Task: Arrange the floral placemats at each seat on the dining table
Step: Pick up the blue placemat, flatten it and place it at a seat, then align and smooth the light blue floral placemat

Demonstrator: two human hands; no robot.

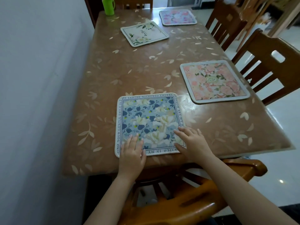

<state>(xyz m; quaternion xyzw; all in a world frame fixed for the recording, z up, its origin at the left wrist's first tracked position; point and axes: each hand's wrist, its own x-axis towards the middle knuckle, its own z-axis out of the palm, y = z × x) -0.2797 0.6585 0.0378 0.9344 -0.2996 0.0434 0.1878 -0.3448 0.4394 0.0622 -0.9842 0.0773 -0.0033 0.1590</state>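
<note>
Item 1: blue floral placemat (148, 120), lower centre of the frame, lying flat on the dining table (129, 75) at its near edge; lettered border around a blue and cream flower print.

Item 2: my left hand (132, 153), lower centre-left, palm down, fingers spread flat on the mat's near left corner. It grips nothing.

Item 3: my right hand (193, 143), lower centre-right, palm down, fingers splayed over the mat's near right corner and onto the table beside it. It also grips nothing.

Item 4: pink floral placemat (214, 82), right of centre, flat near the table's right edge, in front of a wooden chair (267, 65).

Item 5: white placemat with green leaves (144, 34), upper centre, flat and turned at an angle.

Item 6: pink and lilac placemat (177, 17), upper right of centre, flat at the far end.

Item 7: green cup (108, 6), upper left, upright on the far left corner of the table.

Item 8: brown leaf-patterned table cover (211, 124) under all four mats.

Item 9: wooden chair back (203, 189), bottom of the frame, just beneath my forearms.
</note>
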